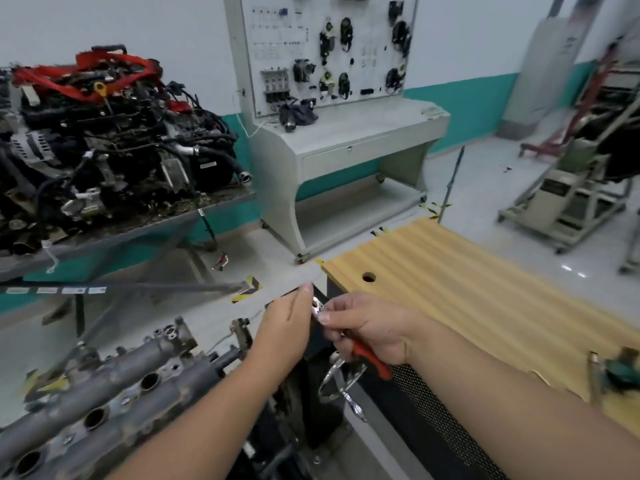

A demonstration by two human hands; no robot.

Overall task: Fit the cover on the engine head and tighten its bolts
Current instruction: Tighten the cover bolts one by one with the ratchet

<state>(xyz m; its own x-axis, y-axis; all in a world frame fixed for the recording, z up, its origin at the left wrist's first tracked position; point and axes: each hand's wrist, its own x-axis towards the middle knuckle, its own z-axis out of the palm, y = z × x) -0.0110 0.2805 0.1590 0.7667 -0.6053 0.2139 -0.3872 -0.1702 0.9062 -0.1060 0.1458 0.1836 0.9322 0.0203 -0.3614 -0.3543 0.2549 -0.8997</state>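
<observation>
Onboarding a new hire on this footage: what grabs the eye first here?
Centre frame, both hands meet over a red-handled ratchet: the right hand grips it while the left hand touches its metal head. At lower left lies the grey engine head with its row of round bores. At upper left a complete engine with red parts sits on a bench; a yellow wooden tabletop fills the right.

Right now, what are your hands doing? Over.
Right hand grips red-handled ratchet. Left hand fingers at its head. Cover sits on engine head, bolts untouched. Nothing in the way.
</observation>
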